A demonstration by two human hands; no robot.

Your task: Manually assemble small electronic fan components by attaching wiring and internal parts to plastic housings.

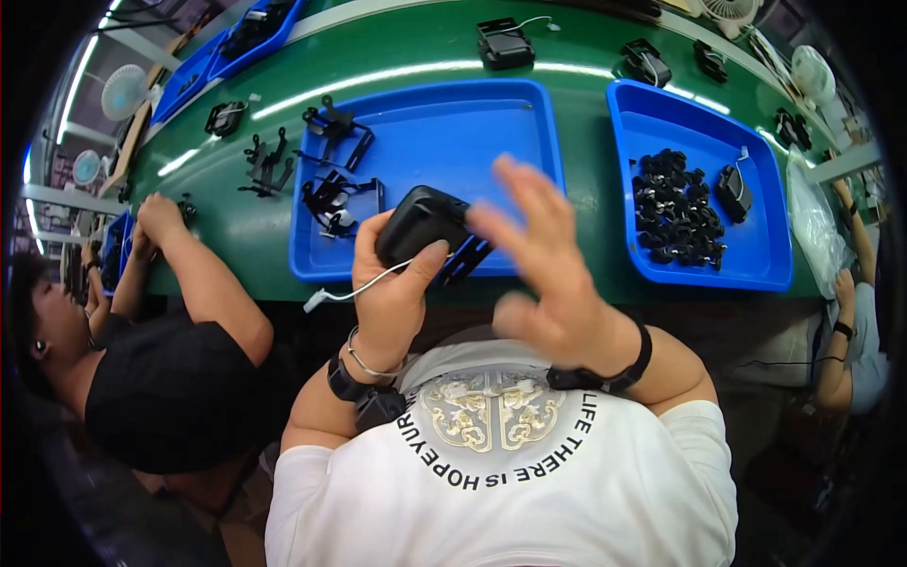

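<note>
L hand (389, 283): wrapped round a black housing (420, 225), thumb on its near face, fingers behind; held over near edge of the middle blue tray (472, 132).
R hand (548, 265): open, fingers spread, blurred, holding nothing; just R of the housing, can't tell if touching.
White cable (350, 295): hangs from the housing, runs L below the tray's near edge.
Black brackets (331, 194): loose in/at L side of middle tray.
R blue tray (704, 184): right of middle tray, w/ heap of small black parts (675, 208).
Green table (586, 85): under both trays.
Co-worker (161, 378): black shirt, L of middle tray, hands at table edge.
</note>
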